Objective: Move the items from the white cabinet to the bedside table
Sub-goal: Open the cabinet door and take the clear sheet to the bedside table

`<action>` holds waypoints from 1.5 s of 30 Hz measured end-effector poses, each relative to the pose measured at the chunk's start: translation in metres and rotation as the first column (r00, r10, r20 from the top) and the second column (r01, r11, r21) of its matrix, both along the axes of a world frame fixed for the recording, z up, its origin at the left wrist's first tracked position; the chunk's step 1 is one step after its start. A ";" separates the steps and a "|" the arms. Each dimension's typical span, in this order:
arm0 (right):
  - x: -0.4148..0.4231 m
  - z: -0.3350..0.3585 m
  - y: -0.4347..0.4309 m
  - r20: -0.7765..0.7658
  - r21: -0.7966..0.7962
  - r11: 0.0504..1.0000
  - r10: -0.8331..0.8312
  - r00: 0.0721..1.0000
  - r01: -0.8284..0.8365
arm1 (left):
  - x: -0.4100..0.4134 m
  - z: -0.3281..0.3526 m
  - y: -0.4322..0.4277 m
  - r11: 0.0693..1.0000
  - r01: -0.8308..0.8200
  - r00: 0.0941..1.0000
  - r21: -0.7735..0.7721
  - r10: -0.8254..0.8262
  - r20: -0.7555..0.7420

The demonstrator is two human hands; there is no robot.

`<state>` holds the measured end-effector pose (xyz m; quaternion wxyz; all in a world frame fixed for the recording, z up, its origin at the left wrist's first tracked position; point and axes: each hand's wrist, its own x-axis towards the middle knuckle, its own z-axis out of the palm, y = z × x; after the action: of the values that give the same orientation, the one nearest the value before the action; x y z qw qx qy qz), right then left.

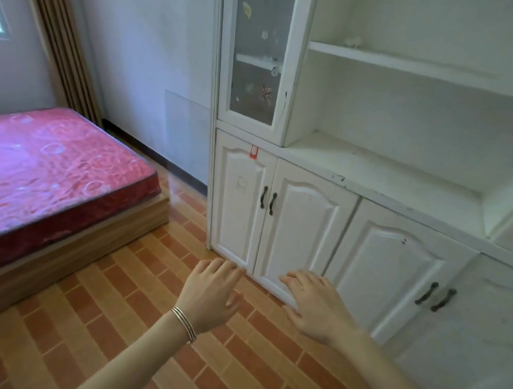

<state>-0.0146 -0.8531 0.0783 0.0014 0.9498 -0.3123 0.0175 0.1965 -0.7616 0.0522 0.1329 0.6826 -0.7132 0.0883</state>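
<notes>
The white cabinet (307, 220) fills the right half of the view, its lower doors closed and its open shelves (425, 69) above. A small white object (353, 40) lies on the upper shelf. Behind the glass door (260, 46) at upper left I make out a shelf and stickers, nothing clearer. My left hand (209, 295), a bracelet at its wrist, hovers with relaxed fingers in front of the lower doors. My right hand (315, 308) is beside it, fingers spread and holding nothing. No bedside table is in view.
A bed with a red mattress (43, 181) on a wooden base stands at the left. Striped orange floor tiles (135, 325) run between bed and cabinet. Dark door handles (268, 199) sit on the lower doors. A curtain (56, 27) hangs by the window.
</notes>
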 end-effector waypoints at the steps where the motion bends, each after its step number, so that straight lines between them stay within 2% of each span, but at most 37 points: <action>1: 0.006 0.006 -0.018 0.015 -0.011 1.000 0.006 1.000 -0.005 | 0.006 0.006 -0.016 1.000 -0.008 1.000 -0.011 0.008 0.005; 7: 0.047 0.020 -0.101 0.070 -0.079 0.996 0.054 0.996 -0.048 | 0.033 0.025 -0.091 0.996 -0.061 0.998 -0.071 0.061 -0.007; 14: 0.085 0.010 -0.166 0.040 -0.089 0.996 0.035 0.999 -0.031 | 0.079 0.021 -0.161 0.997 -0.055 0.998 -0.058 0.055 -0.004; 21: 0.144 0.023 -0.243 0.016 -0.097 0.995 -0.024 1.000 0.025 | 0.146 0.026 -0.249 0.996 0.021 0.999 -0.083 -0.019 0.025; 29: 0.201 0.065 -0.317 0.127 -0.194 0.969 -0.127 0.984 0.151 | 0.221 0.072 -0.358 0.968 0.181 0.983 -0.176 -0.172 0.065; 37: 0.212 0.062 -0.363 0.140 -0.204 0.946 -0.226 0.964 0.251 | 0.233 0.087 -0.432 0.935 0.300 0.954 -0.189 -0.290 0.076; 45: 0.204 0.096 -0.450 0.170 -0.291 0.926 -0.197 0.966 0.240 | 0.237 0.127 -0.527 0.891 0.331 0.942 -0.309 -0.293 0.164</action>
<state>0.1895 -1.3031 0.1747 0.1303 0.8935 -0.4091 0.1314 0.4333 -1.2884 0.1787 0.2181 0.5207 -0.7947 0.2233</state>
